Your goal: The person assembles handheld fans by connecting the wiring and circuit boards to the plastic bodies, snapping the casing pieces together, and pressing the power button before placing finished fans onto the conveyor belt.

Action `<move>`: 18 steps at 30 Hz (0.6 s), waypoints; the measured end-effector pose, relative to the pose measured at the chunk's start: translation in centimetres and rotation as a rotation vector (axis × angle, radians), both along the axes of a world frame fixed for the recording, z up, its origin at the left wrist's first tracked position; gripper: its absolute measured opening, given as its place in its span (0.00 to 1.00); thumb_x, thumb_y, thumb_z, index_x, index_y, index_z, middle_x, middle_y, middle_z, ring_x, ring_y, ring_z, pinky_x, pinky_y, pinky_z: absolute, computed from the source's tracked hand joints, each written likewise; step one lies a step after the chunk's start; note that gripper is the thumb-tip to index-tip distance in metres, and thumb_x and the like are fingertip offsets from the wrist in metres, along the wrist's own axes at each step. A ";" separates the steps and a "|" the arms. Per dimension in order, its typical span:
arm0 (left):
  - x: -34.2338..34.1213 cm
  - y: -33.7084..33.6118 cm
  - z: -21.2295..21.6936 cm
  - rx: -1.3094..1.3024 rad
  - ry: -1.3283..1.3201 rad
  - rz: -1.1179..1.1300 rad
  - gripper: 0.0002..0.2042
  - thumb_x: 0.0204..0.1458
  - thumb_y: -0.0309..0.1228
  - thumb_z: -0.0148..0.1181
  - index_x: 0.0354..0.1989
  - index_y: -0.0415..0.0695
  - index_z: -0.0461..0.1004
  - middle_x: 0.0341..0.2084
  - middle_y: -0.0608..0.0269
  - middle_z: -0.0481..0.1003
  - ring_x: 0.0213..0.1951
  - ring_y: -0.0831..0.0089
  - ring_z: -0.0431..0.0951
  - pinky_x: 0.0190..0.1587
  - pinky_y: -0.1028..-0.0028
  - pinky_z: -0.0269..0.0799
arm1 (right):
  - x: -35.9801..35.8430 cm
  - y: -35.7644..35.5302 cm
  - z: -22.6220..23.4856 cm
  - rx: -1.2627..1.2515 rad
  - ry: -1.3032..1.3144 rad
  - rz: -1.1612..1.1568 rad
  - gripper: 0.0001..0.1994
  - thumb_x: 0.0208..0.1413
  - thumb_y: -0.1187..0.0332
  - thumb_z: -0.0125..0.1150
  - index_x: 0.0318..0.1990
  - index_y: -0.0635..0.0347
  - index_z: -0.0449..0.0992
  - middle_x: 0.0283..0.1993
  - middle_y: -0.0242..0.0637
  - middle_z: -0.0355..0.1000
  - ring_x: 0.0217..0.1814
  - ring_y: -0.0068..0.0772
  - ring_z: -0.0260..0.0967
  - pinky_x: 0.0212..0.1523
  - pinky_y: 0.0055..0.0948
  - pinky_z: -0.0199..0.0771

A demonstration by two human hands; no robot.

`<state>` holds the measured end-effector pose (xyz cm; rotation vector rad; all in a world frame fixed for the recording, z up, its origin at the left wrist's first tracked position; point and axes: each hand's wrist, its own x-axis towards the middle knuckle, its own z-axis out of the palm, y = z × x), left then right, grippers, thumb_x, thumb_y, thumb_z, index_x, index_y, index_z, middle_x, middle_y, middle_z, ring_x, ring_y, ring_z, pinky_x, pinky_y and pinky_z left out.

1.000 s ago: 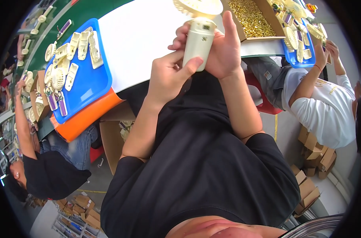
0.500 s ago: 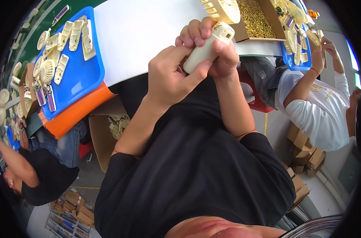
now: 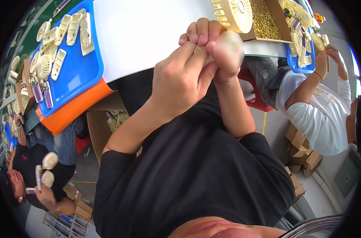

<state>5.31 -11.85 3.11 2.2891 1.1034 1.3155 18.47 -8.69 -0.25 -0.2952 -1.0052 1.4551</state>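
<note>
A cream handheld fan (image 3: 240, 12) is held in front of my chest at the table's near edge, its round slotted head tipped up and to the right. My right hand (image 3: 206, 31) is closed around the handle, fingers curled over its far side. My left hand (image 3: 178, 75) presses in from the left, its fingers closed against the handle beside the right hand's fingers. Most of the handle is hidden between my hands, and a blurred patch covers the part by my right thumb. Whether a small part sits in my left fingers cannot be seen.
On the left, a blue tray (image 3: 75, 83) carries cream shells, fan heads and purple pieces. A cardboard box (image 3: 277, 23) of gold-coloured small parts stands right of the fan. Beyond it is another blue tray (image 3: 300, 68). Co-workers sit on both sides; the left one holds fan parts (image 3: 47, 178).
The fan has turned and shifted slightly right. My left hand has moved in over the handle, now mostly covered. The left co-worker has raised fan parts into view.
</note>
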 end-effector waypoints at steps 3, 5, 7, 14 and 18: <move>-0.1 -0.2 0.4 -0.003 0.040 0.016 0.12 0.53 0.31 0.70 0.42 0.37 0.79 0.30 0.55 0.77 0.29 0.58 0.81 0.30 0.67 0.79 | -0.5 -0.6 -0.1 -0.115 0.064 -0.027 0.05 0.53 0.70 0.60 0.32 0.52 0.68 0.39 0.31 0.66 0.48 0.32 0.67 0.58 0.44 0.73; 0.0 -0.3 0.6 0.016 0.033 0.034 0.15 0.53 0.29 0.70 0.46 0.35 0.80 0.31 0.52 0.79 0.28 0.55 0.82 0.32 0.66 0.79 | -0.3 -0.7 0.1 -0.098 0.003 -0.045 0.06 0.55 0.65 0.58 0.32 0.51 0.68 0.39 0.31 0.66 0.48 0.32 0.66 0.60 0.46 0.73; -0.1 -0.4 0.3 -0.007 0.011 0.017 0.15 0.53 0.29 0.71 0.47 0.35 0.81 0.31 0.52 0.79 0.29 0.55 0.82 0.32 0.66 0.80 | -0.3 -0.4 -0.1 -0.088 -0.029 -0.056 0.07 0.57 0.63 0.58 0.32 0.51 0.67 0.38 0.32 0.65 0.49 0.32 0.66 0.62 0.47 0.73; 0.5 2.0 -0.2 0.170 -0.116 0.062 0.19 0.49 0.35 0.73 0.47 0.38 0.82 0.31 0.59 0.78 0.30 0.63 0.82 0.30 0.70 0.79 | -0.4 1.9 0.1 0.168 0.212 0.179 0.30 0.60 0.35 0.54 0.49 0.55 0.71 0.49 0.38 0.70 0.59 0.41 0.68 0.68 0.54 0.67; 0.1 2.6 -0.7 0.204 -0.123 0.081 0.20 0.50 0.35 0.73 0.49 0.38 0.81 0.32 0.59 0.79 0.30 0.63 0.82 0.31 0.70 0.79 | 0.5 0.9 0.0 -0.059 0.179 0.197 0.41 0.58 0.31 0.56 0.60 0.61 0.69 0.57 0.43 0.70 0.63 0.44 0.68 0.68 0.51 0.67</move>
